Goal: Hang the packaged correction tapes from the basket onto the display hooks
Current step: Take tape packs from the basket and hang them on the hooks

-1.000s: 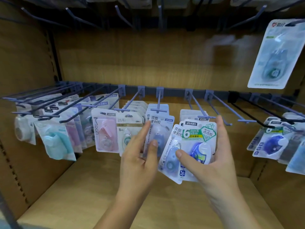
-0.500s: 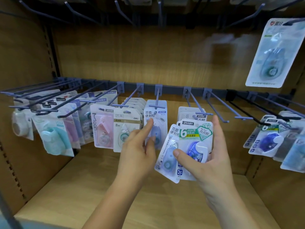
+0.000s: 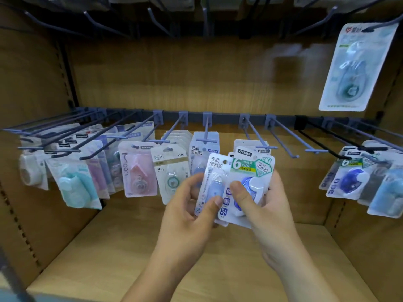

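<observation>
Two packaged tapes sit fanned together in front of the middle hooks, low of the rail, both held.
- Pale-blue pack (image 3: 214,171): front and left of the pair, tilted a little. Left hand (image 3: 185,219) pinches its lower edge, thumb on the face, fingers (image 3: 192,182) curled behind.
- Green-labelled pack (image 3: 253,168): behind and right, overlapped by the pale-blue pack. Right hand (image 3: 272,214) grips it, thumb pressed on the blister, the other digits wrapped round the right edge. More card shows beneath it; how many packs are there cannot be told.
- Both hands narrow, closed on card.

Around:
- Grey rail (image 3: 226,117) carries a row of hooks. Bare hook (image 3: 283,136) just right of the hands.
- Hook directly behind the hands carries a matching blue stack (image 3: 197,149).
- Left of it, a white 8m pack (image 3: 170,173), a pink pack (image 3: 139,173), a teal pack (image 3: 76,188) and others crowded on further hooks.
- Right end: dark-blue packs (image 3: 349,179) hanging.
- Upper right: large pack (image 3: 357,66) on a higher hook.
- Wooden shelf (image 3: 109,247) below, wood-grain back panel (image 3: 174,79) behind.
</observation>
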Tool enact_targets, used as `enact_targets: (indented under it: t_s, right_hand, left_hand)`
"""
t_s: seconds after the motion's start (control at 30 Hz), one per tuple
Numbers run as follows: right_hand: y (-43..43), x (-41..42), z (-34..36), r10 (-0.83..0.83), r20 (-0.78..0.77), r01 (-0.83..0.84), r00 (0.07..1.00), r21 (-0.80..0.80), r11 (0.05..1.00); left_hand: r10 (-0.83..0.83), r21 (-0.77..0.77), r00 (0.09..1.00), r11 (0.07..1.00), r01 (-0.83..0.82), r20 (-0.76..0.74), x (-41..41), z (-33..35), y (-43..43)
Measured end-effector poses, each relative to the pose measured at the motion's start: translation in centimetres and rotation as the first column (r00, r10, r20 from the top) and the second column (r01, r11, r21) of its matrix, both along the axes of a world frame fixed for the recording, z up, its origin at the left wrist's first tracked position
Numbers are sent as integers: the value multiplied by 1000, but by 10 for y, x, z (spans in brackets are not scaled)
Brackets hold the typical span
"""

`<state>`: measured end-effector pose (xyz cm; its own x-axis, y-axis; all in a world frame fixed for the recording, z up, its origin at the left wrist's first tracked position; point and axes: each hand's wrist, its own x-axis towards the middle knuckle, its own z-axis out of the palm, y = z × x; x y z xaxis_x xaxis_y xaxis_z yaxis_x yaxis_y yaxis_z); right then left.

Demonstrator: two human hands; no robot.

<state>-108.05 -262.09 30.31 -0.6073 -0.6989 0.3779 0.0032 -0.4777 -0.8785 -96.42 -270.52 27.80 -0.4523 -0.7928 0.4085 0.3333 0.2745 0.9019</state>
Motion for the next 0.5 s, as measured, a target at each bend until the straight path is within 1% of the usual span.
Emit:
enact_targets:
  t_s: [0.1,0.17,0.23,0.3,0.4,0.43,0.5]
  right_hand:
    - [2,1,3,74,-26,-73,997,12,997]
    - [2,-2,2,36,-44,-35,998,15,999]
    - [1,-6,-2,-49,-27,49,998,6,999]
    - [-1,-8,-6,-87,-9,87,996,4,996]
    - [-1,-7,-6,-75,2,75,997,3,997]
    - [-1,-6,-5,-58,-4,58,998,4,998]
    - [0,-5,-3,-25,-10,25,1000,9,1000]
  left_hand:
    - [35,31,996,999,-32,-85,0,1,2]
    - [70,43,984,997,-64,-166,2,4,0]
    - [111,32,975,994,-107,-191,4,6,-4]
    - [136,16,977,991,-135,-166,4,3,-10]
    - [108,-4,985,994,-110,-133,1,0,-14]
    - [108,-25,988,994,-111,-107,0,-2,-16]
    - [166,-112,986,980,-166,-11,-4,-7,-25]
